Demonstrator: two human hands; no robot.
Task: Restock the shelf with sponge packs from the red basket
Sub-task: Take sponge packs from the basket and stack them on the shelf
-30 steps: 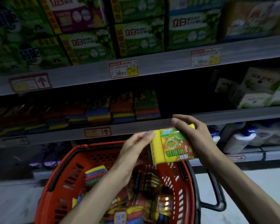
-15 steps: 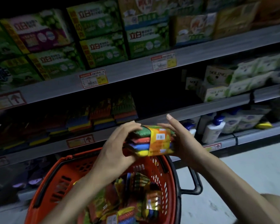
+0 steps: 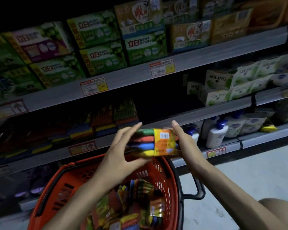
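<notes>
Flipped since a second ago, the sponge pack now lies flat, coloured stripes towards us! Low at the left, the red basket holds more packs, and shelved packs line the dim middle shelf. The left hand curls round the pack's left end, and the right hand clasps its right end, forefinger straight up. The pack is held above the basket, in front of the shelf edge. White pump bottles stand further right.
</notes>
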